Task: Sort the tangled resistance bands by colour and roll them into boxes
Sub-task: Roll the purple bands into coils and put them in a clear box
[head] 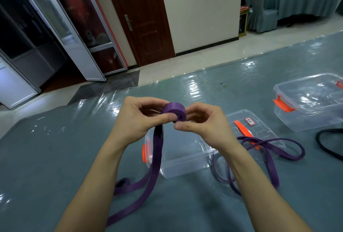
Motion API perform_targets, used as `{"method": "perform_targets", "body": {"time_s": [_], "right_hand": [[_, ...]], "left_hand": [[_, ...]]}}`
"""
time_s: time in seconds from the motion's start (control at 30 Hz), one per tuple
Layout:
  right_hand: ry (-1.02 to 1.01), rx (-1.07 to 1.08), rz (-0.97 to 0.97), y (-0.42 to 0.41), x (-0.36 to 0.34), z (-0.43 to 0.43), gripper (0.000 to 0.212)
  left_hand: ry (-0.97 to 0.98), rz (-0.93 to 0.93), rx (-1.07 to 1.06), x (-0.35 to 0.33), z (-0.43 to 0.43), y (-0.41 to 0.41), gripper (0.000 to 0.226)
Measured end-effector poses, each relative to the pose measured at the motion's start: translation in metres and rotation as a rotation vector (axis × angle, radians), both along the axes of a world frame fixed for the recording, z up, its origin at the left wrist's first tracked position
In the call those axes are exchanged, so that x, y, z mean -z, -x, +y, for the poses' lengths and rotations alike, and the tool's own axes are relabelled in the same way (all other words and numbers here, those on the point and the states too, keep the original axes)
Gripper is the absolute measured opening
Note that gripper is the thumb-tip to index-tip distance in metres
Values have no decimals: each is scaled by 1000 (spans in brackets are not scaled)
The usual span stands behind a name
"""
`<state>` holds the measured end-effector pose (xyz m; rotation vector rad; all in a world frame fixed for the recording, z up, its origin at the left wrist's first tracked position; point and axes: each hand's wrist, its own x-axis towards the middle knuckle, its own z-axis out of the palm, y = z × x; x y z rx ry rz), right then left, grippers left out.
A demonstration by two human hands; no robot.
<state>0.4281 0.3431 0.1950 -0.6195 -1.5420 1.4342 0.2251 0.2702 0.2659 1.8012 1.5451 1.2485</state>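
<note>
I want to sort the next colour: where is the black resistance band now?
In the head view, the black rubber resistance band lies at the far right edge of the table, on the near side of the clear plastic box with orange clips.

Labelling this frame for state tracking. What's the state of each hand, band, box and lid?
purple band, partly rolled, tail hanging unrolled
left hand, pinches the roll
right hand, pinches the roll
second purple band, loose, unrolled, across the lid
black band, loose, partly out of frame
near box, open, looks empty
lid, off, flat beside near box
far box, lid cannot tell
</note>
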Motion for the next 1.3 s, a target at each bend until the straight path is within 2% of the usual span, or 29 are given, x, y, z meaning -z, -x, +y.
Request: {"method": "perform_targets", "body": {"time_s": [0.07,0.1,0.17,0.23,0.37,0.47,0.57,0.67,0.8,0.87,0.93,1.03,1.13,1.3], "right_hand": [[-194,54,-295,-11,-4,-2,36],[-247,58,-343,-16,-7,-4,42],[-244,13,-309,-23,-13,-10,41],[-223,-15,-337,-26,-17,-17,32],[-263,-65,-423,-29,-16,-29,27],[-283,-73,-443,-32,-17,-33,25],[-294,-31,-349,-30,-13,-41,23],[-158,22,-111,-31,-10,-43,20],[-36,46,168,-32,-11,-36,21],[-1,24,257,-26,-11,-37,20],[54,-34,331,-16,-9,-39,20],[97,-129,351,-2,-5,-43,22],[67,-132,298,12,-3,-45,22],[69,-176,233,34,-4,-60,24]], "left_hand": [[32,260,17,-5,-4,2,32],[49,390,41,-8,-5,1,33],[108,553,94,-15,-7,-6,33],[173,595,119,-21,-9,-12,37],[241,611,105,-27,-14,-20,69],[223,624,121,-27,-20,-24,70],[169,533,135,-24,-25,-23,66],[131,254,164,-15,-32,-18,63],[98,-87,99,5,-37,-26,41],[65,-157,58,7,-36,-28,32],[27,-185,23,3,-37,-24,33],[-11,-261,-39,3,-46,-12,36],[-15,-322,-104,12,-59,-3,36],[28,-281,-146,15,-81,25,40]]}}
